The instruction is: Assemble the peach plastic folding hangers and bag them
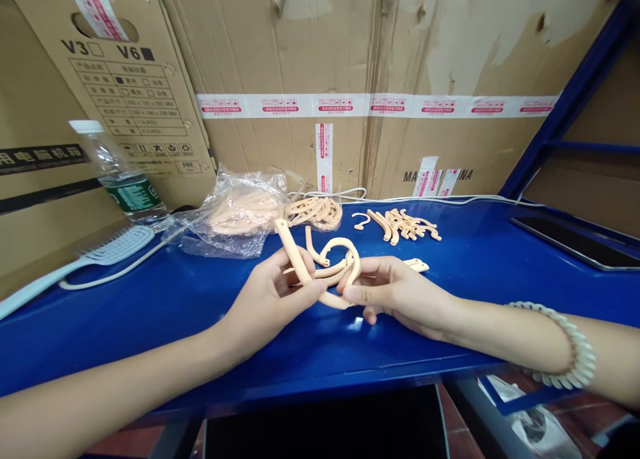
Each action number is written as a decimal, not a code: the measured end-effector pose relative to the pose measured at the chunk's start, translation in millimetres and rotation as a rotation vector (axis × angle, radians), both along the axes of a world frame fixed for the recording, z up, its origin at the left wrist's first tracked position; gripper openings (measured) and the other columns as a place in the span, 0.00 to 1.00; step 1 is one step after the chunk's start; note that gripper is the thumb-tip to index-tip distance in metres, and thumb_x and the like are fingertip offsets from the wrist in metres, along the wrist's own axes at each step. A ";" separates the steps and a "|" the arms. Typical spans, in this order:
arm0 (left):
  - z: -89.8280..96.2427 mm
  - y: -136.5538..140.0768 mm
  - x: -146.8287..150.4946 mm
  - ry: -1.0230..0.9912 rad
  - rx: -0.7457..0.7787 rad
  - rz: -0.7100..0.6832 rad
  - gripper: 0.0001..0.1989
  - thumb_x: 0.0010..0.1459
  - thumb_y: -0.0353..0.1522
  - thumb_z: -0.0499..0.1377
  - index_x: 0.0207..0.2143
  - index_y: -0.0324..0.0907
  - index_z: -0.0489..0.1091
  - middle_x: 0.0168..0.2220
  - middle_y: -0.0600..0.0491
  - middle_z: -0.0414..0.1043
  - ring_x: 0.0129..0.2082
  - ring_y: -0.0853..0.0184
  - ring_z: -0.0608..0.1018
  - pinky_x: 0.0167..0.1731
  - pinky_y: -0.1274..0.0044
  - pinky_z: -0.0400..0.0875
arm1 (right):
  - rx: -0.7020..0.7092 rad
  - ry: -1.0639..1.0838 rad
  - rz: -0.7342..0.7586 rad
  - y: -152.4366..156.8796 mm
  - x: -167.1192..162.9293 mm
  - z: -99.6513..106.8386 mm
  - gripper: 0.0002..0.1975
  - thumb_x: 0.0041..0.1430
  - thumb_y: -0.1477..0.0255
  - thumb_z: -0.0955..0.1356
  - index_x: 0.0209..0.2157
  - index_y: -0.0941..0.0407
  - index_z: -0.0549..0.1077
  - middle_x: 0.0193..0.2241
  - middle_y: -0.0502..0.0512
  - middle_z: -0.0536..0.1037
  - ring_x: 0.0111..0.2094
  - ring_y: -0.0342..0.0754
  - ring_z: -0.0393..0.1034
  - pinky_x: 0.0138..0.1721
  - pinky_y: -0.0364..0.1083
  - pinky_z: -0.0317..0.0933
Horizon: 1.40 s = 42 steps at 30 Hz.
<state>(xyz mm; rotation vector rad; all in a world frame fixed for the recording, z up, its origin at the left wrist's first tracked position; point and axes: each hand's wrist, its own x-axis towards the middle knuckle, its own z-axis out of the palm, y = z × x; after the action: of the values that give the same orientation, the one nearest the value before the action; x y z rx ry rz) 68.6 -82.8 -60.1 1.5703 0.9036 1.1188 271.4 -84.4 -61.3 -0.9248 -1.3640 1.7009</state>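
Note:
My left hand [265, 296] is closed around a beige curved plastic arm [293, 249], which looks like part of a folding hanger and slants up to the left. Between the thumb and fingers of my right hand [405, 296] is a beige plastic hook [354, 256], its round bend facing up. The two pieces meet low between my hands; whether they are joined I cannot tell. Behind them, more beige arms [313, 247] lie on the blue table [200, 342], partly hidden by my fingers.
At the back are a clear bag of beige parts [245, 206], a second bag of rings or hooks [315, 212] and a loose pile of pieces [405, 224]. A water bottle [130, 186] and a hairbrush [100, 249] are left; a dark tablet-like device [575, 242] lies right. Cardboard [280, 59] stands behind.

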 end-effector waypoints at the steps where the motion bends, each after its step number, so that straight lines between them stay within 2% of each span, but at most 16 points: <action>1: -0.2 1.4 -1.3 -0.012 -0.030 0.021 0.12 0.50 0.31 0.67 0.32 0.41 0.65 0.28 0.59 0.68 0.28 0.73 0.74 0.30 0.82 0.69 | -0.003 0.014 -0.013 1.5 1.2 0.4 0.15 0.43 0.67 0.79 0.30 0.61 0.76 0.25 0.49 0.74 0.24 0.37 0.67 0.19 0.34 0.64; 4: 2.3 4.1 -3.3 -0.028 -0.103 0.043 0.14 0.50 0.33 0.68 0.35 0.41 0.66 0.29 0.58 0.71 0.30 0.72 0.75 0.31 0.82 0.70 | -0.015 0.032 -0.007 5.0 3.8 2.6 0.17 0.43 0.65 0.79 0.31 0.60 0.75 0.23 0.48 0.72 0.21 0.37 0.67 0.17 0.34 0.63; 9: 8.3 3.5 9.0 -0.001 -0.186 -0.075 0.17 0.45 0.31 0.70 0.34 0.40 0.66 0.32 0.54 0.76 0.34 0.67 0.79 0.37 0.76 0.73 | 0.084 -0.029 0.020 5.2 0.2 4.5 0.20 0.44 0.62 0.78 0.33 0.62 0.74 0.25 0.51 0.75 0.22 0.40 0.70 0.20 0.37 0.67; 13: 2.3 3.1 18.9 0.007 -0.201 -0.095 0.15 0.44 0.30 0.70 0.31 0.40 0.66 0.28 0.56 0.75 0.30 0.68 0.78 0.34 0.77 0.72 | 0.136 -0.091 0.023 9.5 0.9 4.6 0.23 0.44 0.61 0.78 0.35 0.60 0.71 0.24 0.50 0.76 0.21 0.41 0.72 0.22 0.39 0.68; 15: -1.8 2.7 19.2 0.006 -0.208 -0.087 0.14 0.44 0.30 0.70 0.30 0.40 0.67 0.27 0.56 0.75 0.30 0.69 0.78 0.33 0.79 0.71 | 0.184 -0.179 0.092 16.3 9.2 9.3 0.22 0.50 0.58 0.75 0.38 0.59 0.70 0.24 0.51 0.76 0.20 0.43 0.72 0.21 0.42 0.68; 17: -4.7 1.6 16.9 0.013 -0.212 -0.074 0.13 0.45 0.30 0.69 0.29 0.39 0.67 0.27 0.56 0.74 0.29 0.70 0.77 0.32 0.80 0.70 | 0.367 -0.346 0.128 27.3 24.9 17.9 0.20 0.60 0.55 0.67 0.39 0.59 0.71 0.24 0.53 0.76 0.20 0.45 0.72 0.22 0.44 0.68; 18: -5.6 0.8 15.3 0.012 -0.216 -0.071 0.12 0.46 0.30 0.69 0.29 0.39 0.67 0.27 0.56 0.74 0.29 0.71 0.77 0.32 0.80 0.69 | 0.528 -0.462 0.094 34.3 35.1 22.9 0.21 0.65 0.55 0.61 0.38 0.60 0.72 0.22 0.54 0.75 0.21 0.46 0.73 0.24 0.45 0.68; 20: -6.9 -0.8 12.4 -0.007 -0.228 -0.075 0.12 0.47 0.30 0.69 0.29 0.39 0.67 0.28 0.55 0.75 0.29 0.71 0.77 0.32 0.80 0.69 | 0.961 -0.791 -0.123 51.1 57.6 31.9 0.17 0.66 0.61 0.62 0.38 0.60 0.75 0.28 0.58 0.78 0.28 0.48 0.74 0.33 0.48 0.68; 21: -7.5 -1.4 11.2 -0.028 -0.235 -0.080 0.12 0.47 0.30 0.69 0.29 0.39 0.67 0.28 0.55 0.75 0.30 0.70 0.77 0.33 0.80 0.69 | 1.110 -0.950 -0.182 60.4 68.5 34.7 0.14 0.64 0.64 0.64 0.40 0.59 0.75 0.33 0.61 0.78 0.34 0.52 0.74 0.37 0.51 0.67; 22: -8.1 -1.6 10.5 -0.051 -0.244 -0.085 0.12 0.47 0.30 0.69 0.29 0.39 0.67 0.28 0.55 0.75 0.30 0.70 0.77 0.33 0.80 0.70 | 1.205 -1.076 -0.191 69.7 78.4 36.1 0.12 0.63 0.67 0.65 0.40 0.60 0.76 0.36 0.63 0.78 0.38 0.55 0.73 0.40 0.53 0.66; 24: -9.1 -1.4 10.0 -0.093 -0.264 -0.087 0.13 0.47 0.30 0.69 0.30 0.40 0.68 0.29 0.55 0.75 0.31 0.70 0.78 0.34 0.80 0.70 | 1.273 -1.189 -0.047 87.1 93.0 33.9 0.12 0.61 0.69 0.67 0.44 0.58 0.77 0.41 0.63 0.77 0.44 0.55 0.71 0.45 0.53 0.65; 28: -9.0 -0.1 11.1 -0.151 -0.307 -0.064 0.13 0.46 0.29 0.70 0.30 0.39 0.69 0.29 0.55 0.74 0.30 0.71 0.77 0.33 0.80 0.70 | 1.287 -1.256 0.086 110.8 101.1 17.5 0.08 0.57 0.74 0.69 0.39 0.58 0.79 0.40 0.61 0.78 0.45 0.55 0.69 0.47 0.53 0.63; 33: -5.5 -1.9 12.1 -0.195 -0.334 -0.064 0.13 0.45 0.29 0.70 0.30 0.38 0.69 0.29 0.56 0.72 0.30 0.72 0.76 0.33 0.81 0.70 | 1.201 -1.255 0.028 118.2 95.9 5.1 0.08 0.59 0.77 0.66 0.31 0.58 0.78 0.31 0.60 0.78 0.37 0.53 0.70 0.41 0.50 0.63; 36: -2.7 -3.6 12.9 -0.201 -0.359 -0.063 0.14 0.44 0.29 0.71 0.30 0.38 0.68 0.29 0.56 0.72 0.30 0.72 0.76 0.33 0.81 0.69 | 1.129 -1.089 -0.059 113.7 93.7 7.9 0.09 0.61 0.75 0.65 0.32 0.58 0.78 0.29 0.57 0.79 0.31 0.49 0.72 0.37 0.48 0.64; 39: -0.5 -4.1 14.4 -0.226 -0.380 -0.054 0.16 0.43 0.29 0.72 0.30 0.38 0.68 0.28 0.56 0.71 0.29 0.73 0.75 0.31 0.81 0.69 | 0.916 -0.808 -0.204 103.6 90.7 14.6 0.10 0.63 0.69 0.64 0.36 0.58 0.76 0.23 0.54 0.78 0.23 0.46 0.73 0.30 0.46 0.66; 42: -0.3 -3.2 15.4 -0.245 -0.370 -0.055 0.16 0.42 0.28 0.72 0.29 0.37 0.68 0.29 0.56 0.71 0.29 0.73 0.75 0.31 0.81 0.68 | 0.826 -0.564 -0.352 87.4 82.8 22.4 0.13 0.60 0.63 0.67 0.38 0.59 0.75 0.28 0.57 0.80 0.31 0.49 0.77 0.34 0.47 0.69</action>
<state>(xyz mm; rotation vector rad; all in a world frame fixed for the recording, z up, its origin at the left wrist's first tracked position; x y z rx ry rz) 84.1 -86.0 -60.4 1.1237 0.8409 1.0116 354.2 3.0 -38.9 -1.0750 -1.8982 0.5050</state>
